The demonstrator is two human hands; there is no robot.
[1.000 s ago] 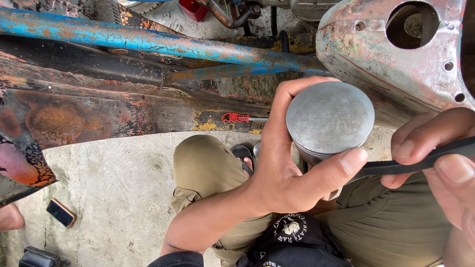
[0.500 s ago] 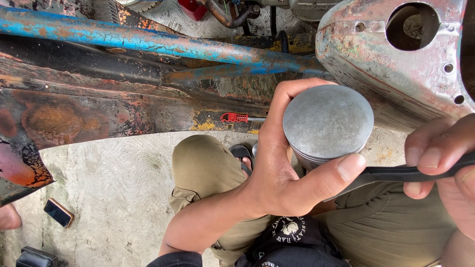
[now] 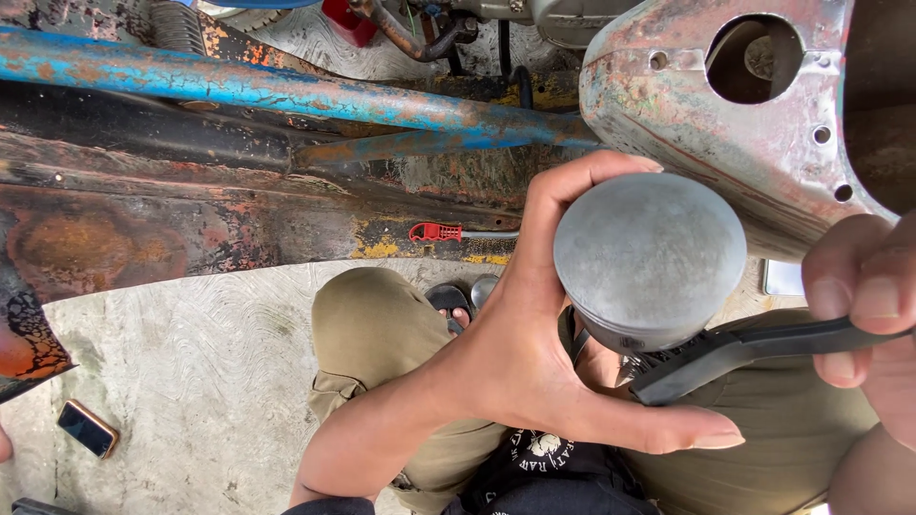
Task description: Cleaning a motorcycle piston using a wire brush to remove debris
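A phone (image 3: 88, 428) lies on the concrete floor (image 3: 191, 381).

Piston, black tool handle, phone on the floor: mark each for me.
piston (image 3: 649, 256), head view, centre of its flat grey crown.
black tool handle (image 3: 754, 351), head view, mid-length of the handle.
phone (image 3: 87, 428), head view, middle of its dark screen.

Khaki trousers (image 3: 382, 334) cover the legs below the fingers (image 3: 572, 191); a black shirt (image 3: 544, 472) with white print; a dark sandal (image 3: 448, 300); bare forearms.
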